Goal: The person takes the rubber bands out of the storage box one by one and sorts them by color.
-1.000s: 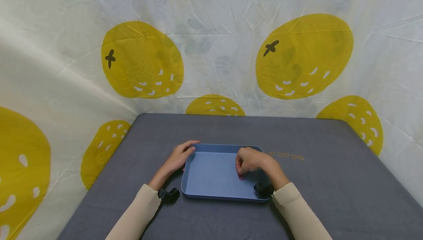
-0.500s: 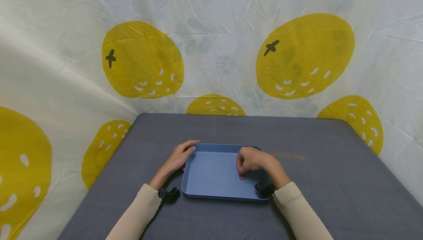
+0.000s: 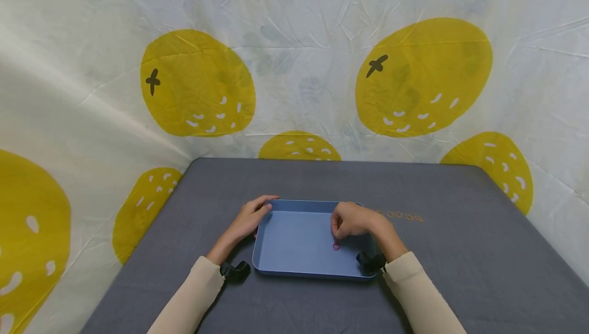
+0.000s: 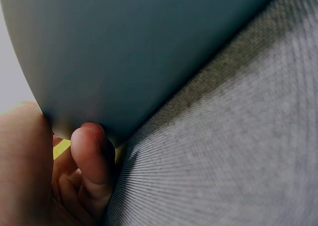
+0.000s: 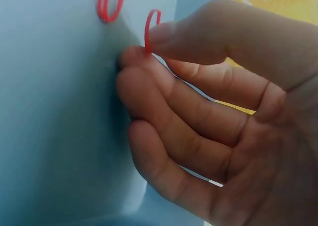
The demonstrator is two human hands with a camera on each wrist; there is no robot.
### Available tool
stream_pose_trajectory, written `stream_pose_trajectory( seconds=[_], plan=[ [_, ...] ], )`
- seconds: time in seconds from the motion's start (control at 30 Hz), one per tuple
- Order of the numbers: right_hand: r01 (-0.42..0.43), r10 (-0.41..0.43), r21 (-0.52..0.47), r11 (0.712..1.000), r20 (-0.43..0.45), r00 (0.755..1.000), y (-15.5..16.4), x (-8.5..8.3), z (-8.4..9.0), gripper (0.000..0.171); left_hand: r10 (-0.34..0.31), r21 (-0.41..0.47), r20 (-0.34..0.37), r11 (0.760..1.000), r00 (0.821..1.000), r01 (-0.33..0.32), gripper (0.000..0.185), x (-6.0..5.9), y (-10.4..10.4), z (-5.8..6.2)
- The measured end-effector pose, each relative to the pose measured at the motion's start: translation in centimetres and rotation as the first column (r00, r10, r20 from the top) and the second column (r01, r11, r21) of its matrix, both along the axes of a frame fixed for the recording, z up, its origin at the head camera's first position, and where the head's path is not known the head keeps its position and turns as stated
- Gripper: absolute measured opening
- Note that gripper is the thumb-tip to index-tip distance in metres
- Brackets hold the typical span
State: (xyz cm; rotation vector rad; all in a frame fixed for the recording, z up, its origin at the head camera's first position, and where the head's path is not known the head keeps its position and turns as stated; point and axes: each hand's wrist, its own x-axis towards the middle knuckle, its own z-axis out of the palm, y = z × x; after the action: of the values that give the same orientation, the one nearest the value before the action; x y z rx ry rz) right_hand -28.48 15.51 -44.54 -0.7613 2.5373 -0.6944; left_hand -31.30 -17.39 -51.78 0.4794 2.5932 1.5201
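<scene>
A shallow blue tray (image 3: 294,242) lies on the grey table. My left hand (image 3: 250,216) grips its far left corner, and in the left wrist view curled fingers (image 4: 89,151) press against the tray's outer wall. Over the right half of the tray, my right hand (image 3: 352,220) pinches a small red rubber band (image 5: 148,32) between thumb and index finger. More red rubber band loops (image 5: 110,5) lie on the tray floor just beyond the fingertips. In the head view, red loops (image 3: 336,247) show right below the right hand.
Several orange rubber bands (image 3: 399,215) lie in a row on the table right of the tray; the right hand and wrist partly cover the nearest one. A grey cloth covers the table (image 3: 460,252). A white curtain (image 3: 303,68) with yellow fruit prints hangs behind it.
My right hand has risen slightly and shifted a little right, so the red loops beneath it show more. The left hand and tray have stayed in place.
</scene>
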Motion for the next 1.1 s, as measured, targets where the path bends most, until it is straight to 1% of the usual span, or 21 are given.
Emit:
stream_pose_trajectory(
  seconds=[0.27,0.5,0.77,1.1],
  plan=[
    [-0.004,0.004,-0.050,0.999,0.003,1.000,0.1,-0.2,0.2,0.016,0.006,-0.011,0.001,1.000,1.000,-0.006,0.033,-0.1,-0.1,0.0],
    [-0.009,0.010,-0.111,0.994,0.017,1.000,0.1,-0.3,0.3,0.014,-0.005,-0.006,0.007,1.000,1.000,0.005,0.034,-0.1,-0.2,-0.1],
    [0.001,-0.004,-0.127,0.992,-0.022,1.000,0.6,-0.5,0.9,0.012,-0.009,-0.013,0.008,1.000,1.000,0.009,0.034,-0.2,-0.2,-0.1],
    [0.005,-0.011,-0.156,0.988,-0.035,0.999,1.2,-0.4,1.7,0.009,-0.021,-0.005,-0.006,1.000,1.000,0.021,0.034,-0.1,-0.2,-0.3]
  ],
)
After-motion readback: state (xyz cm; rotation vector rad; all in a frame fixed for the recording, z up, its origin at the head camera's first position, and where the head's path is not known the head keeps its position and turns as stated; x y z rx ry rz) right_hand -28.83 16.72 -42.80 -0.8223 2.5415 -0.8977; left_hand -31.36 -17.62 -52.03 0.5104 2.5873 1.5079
